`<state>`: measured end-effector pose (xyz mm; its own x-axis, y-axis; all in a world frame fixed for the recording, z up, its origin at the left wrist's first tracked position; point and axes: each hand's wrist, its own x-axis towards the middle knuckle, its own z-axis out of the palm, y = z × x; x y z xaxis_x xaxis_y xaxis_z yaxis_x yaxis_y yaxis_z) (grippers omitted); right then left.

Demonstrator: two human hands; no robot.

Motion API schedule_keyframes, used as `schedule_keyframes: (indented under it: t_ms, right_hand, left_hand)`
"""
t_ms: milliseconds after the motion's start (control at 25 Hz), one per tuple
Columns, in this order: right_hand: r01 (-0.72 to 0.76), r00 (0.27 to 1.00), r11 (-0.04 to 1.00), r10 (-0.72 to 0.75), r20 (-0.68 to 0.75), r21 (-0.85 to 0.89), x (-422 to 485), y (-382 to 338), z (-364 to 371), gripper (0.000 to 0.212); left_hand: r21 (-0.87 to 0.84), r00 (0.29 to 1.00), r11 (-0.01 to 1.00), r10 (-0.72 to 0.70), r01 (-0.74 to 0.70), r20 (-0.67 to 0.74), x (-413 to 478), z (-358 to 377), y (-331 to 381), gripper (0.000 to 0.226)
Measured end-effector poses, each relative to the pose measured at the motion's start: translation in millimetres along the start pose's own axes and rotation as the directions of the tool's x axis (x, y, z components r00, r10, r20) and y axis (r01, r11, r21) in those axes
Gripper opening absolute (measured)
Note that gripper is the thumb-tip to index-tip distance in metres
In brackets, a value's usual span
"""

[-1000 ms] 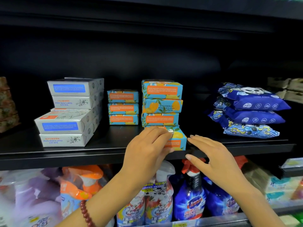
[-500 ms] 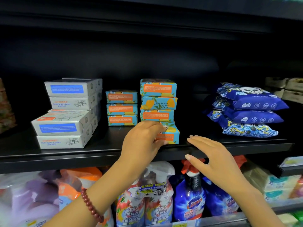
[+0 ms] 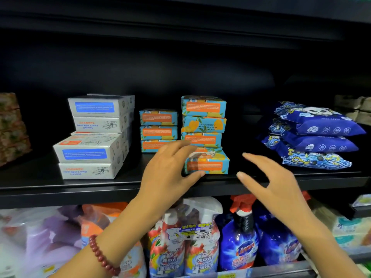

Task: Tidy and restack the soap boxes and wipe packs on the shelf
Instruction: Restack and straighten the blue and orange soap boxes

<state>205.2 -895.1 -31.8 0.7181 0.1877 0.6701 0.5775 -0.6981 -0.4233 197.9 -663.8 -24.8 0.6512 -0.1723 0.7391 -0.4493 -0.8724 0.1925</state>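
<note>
A front stack of blue-and-orange soap boxes stands mid-shelf, and its bottom box juts forward of the ones above. My left hand grips that box's left end, thumb at its lower front corner and fingers curved over its top. My right hand hovers over the shelf to the box's right with fingers spread, touching nothing. A lower stack of three matching boxes sits behind my left hand. White-and-grey soap boxes are piled unevenly at the left. Three blue wipe packs lie stacked at the right.
The black shelf has a front lip just below my hands. Spray bottles and detergent refills fill the shelf beneath. Brown packs stand at the far left and pale boxes at the far right. A dark shelf board hangs overhead.
My left hand has slid left off the front of the bottom box, uncovering its orange label. My right hand has spread its fingers and lifted slightly beside the box.
</note>
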Motion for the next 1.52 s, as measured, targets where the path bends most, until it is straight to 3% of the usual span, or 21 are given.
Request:
schedule_keyframes:
  t_ms: [120, 280, 400, 520, 600, 720, 920, 1040, 1160, 1280, 1360, 1520]
  right_hand:
    - [0.133, 0.981, 0.983, -0.113, -0.155, 0.129, 26.5, -37.0, 4.9, 0.043]
    - [0.326, 0.945, 0.939, -0.323, -0.046, 0.105, 70.9, -98.3, 42.0, 0.046]
    - [0.367, 0.916, 0.927, -0.345, 0.206, -0.078, 109.3, -126.6, 80.0, 0.053]
    - [0.339, 0.919, 0.843, -0.202, 0.339, -0.417, 139.6, -133.7, 109.9, 0.045]
    - [0.320, 0.938, 0.781, -0.179, 0.298, -0.537, 145.9, -134.1, 122.5, 0.044]
    - [0.299, 0.952, 0.761, -0.203, 0.227, -0.575, 145.7, -133.1, 130.5, 0.040]
    - [0.352, 0.929, 0.699, -0.340, 0.144, -0.622, 143.9, -136.7, 125.9, 0.029]
    - [0.439, 0.889, 0.682, -0.426, 0.170, -0.585, 138.4, -138.7, 117.0, 0.029]
    - [0.480, 0.868, 0.773, -0.488, 0.095, -0.415, 125.0, -134.1, 97.3, 0.033]
    - [0.407, 0.908, 0.899, -0.417, -0.035, -0.159, 105.3, -124.4, 70.7, 0.041]
    - [0.376, 0.921, 0.926, -0.377, -0.095, -0.036, 90.2, -109.8, 50.3, 0.044]
    - [0.365, 0.920, 0.931, -0.359, -0.160, 0.010, 62.1, -72.4, 19.1, 0.042]
  left_hand:
    - [0.066, 0.995, 0.996, -0.053, 0.059, -0.089, -23.5, -20.7, -27.6, 0.052]
    - [0.143, 0.993, 0.983, -0.114, 0.113, -0.003, -48.0, -39.0, -47.3, 0.059]
    - [0.159, 0.995, 0.982, -0.101, 0.097, 0.017, -52.1, -41.9, -50.2, 0.056]
    - [0.143, 0.994, 0.984, -0.112, 0.109, 0.012, -51.7, -42.6, -51.2, 0.050]
    - [0.141, 0.994, 0.984, -0.109, 0.105, 0.020, -51.9, -43.2, -51.4, 0.049]
    - [0.127, 0.994, 0.987, -0.103, 0.099, 0.022, -52.1, -43.0, -51.4, 0.049]
    - [0.145, 0.996, 0.986, -0.085, 0.085, -0.005, -52.3, -40.7, -51.9, 0.050]
    - [0.144, 0.998, 0.987, -0.066, 0.068, -0.023, -52.3, -40.2, -53.0, 0.055]
    - [0.153, 0.997, 0.986, -0.067, 0.070, -0.023, -53.1, -39.5, -53.5, 0.056]
    - [0.155, 0.997, 0.985, -0.081, 0.078, 0.015, -52.4, -40.7, -53.2, 0.055]
    - [0.133, 0.994, 0.986, -0.106, 0.100, 0.036, -51.7, -42.1, -51.2, 0.056]
    - [0.083, 0.994, 0.991, -0.108, 0.109, -0.016, -30.9, -43.8, -46.1, 0.049]
